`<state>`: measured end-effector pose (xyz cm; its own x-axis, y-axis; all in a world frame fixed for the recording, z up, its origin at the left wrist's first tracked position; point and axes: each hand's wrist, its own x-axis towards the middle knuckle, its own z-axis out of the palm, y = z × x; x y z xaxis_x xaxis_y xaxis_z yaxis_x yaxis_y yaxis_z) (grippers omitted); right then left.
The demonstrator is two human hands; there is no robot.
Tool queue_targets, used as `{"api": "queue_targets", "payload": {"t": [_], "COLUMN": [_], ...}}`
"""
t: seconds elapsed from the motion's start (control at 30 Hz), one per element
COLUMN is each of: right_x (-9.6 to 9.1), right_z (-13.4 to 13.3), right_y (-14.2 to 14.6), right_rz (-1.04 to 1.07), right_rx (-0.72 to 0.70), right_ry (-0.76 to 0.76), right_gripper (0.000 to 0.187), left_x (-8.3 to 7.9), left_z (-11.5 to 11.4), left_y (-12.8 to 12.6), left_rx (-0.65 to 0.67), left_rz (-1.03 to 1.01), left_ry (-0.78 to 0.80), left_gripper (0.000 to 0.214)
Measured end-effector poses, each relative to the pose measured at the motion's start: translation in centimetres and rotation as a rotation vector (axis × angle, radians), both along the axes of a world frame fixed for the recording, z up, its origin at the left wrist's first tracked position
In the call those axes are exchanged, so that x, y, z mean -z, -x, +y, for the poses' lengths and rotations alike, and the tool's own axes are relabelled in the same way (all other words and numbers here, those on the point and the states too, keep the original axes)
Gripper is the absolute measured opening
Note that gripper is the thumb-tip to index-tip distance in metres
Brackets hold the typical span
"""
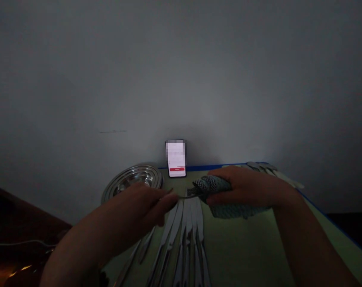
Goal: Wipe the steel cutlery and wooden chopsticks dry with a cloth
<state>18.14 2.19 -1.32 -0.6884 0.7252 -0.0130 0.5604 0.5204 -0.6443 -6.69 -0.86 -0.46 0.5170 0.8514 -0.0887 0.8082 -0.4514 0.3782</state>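
A thin metal piece of cutlery (185,197) runs between my two hands, its kind too dark to make out. The fingers of my left hand (151,201) pinch one end of it. My right hand (237,185) grips a green-and-black patterned cloth (212,184) that is bunched around the other end, and part of the cloth hangs below the fingers. Below my hands, several table knives (187,235) lie side by side on the green tabletop (237,251), blades toward the wall. More cutlery (145,247) lies left of them, partly hidden by my left arm.
Shiny round metal plates or bowls (157,175) are stacked behind my left hand. A lit phone (177,159) leans against the grey wall (181,71). Further cutlery (266,167) lies at the back right, near the table's blue edge (321,213). A pale cable (19,242) runs at the left.
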Motion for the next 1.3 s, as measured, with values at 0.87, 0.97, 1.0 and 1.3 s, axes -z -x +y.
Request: {"api": "queue_targets", "payload": {"t": [0.87, 0.97, 1.0, 1.3], "right_x": [1.8, 1.9, 1.8, 1.1], "right_z": [0.5, 0.5, 0.5, 1.0], "right_y": [3.5, 4.1, 4.0, 1.1], "right_rz": [0.038, 0.094, 0.11, 0.139], "right_rx": [0.107, 0.15, 0.144, 0.08], "right_ry": [-0.194, -0.224, -0.216, -0.121], "right_gripper": [0.026, 0.031, 0.032, 0.032], "left_x": [1.6, 1.0, 0.7, -0.2], "left_z": [2.6, 2.6, 2.6, 2.5], "left_y": [-2.6, -2.3, -2.0, -0.2], "left_rx": [-0.057, -0.157, -0.22, -0.603], "left_rz": [0.033, -0.079, -0.127, -0.541], "left_ry": [-0.315, -0.352, -0.382, -0.419], "left_gripper": [0.03, 0.033, 0.035, 0.033]}}
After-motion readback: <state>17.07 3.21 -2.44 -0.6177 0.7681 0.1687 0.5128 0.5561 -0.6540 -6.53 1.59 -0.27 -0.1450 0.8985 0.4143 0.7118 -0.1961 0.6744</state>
